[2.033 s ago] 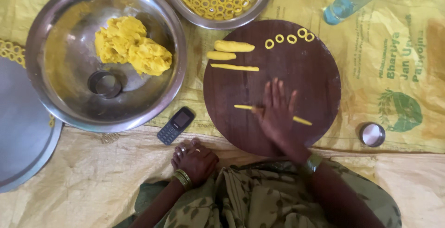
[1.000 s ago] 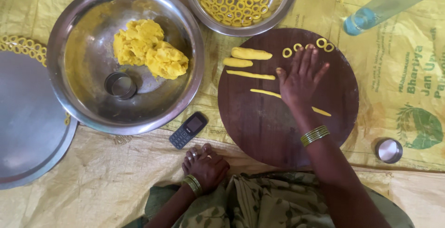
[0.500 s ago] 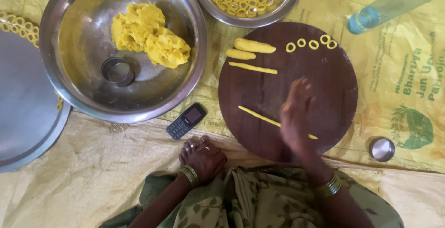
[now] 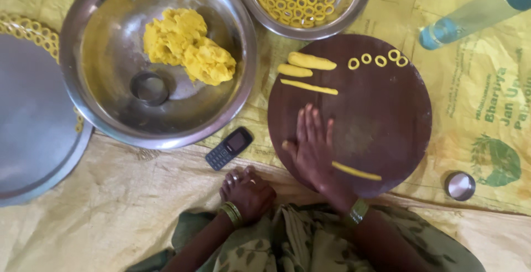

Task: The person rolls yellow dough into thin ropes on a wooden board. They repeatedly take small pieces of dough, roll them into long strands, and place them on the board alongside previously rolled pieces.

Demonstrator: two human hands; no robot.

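A thin yellow dough rope (image 4: 356, 171) lies on the round dark board (image 4: 387, 111), seemingly part-covered.

Soft, even daylight over my work, faint shadows only, mild glare inside the large steel mixing bowl (image 4: 110, 73), my right hand (image 4: 312, 147) slightly motion-blurred, frame edges a little soft

One head-worn camera looks almost straight down from above the seated person's lap, fairly near. The round wooden board (image 4: 381, 123) sits just right of centre, the big steel bowl (image 4: 110, 111) at ten o'clock, a smaller bowl (image 4: 354, 12) cut off at twelve o'clock.
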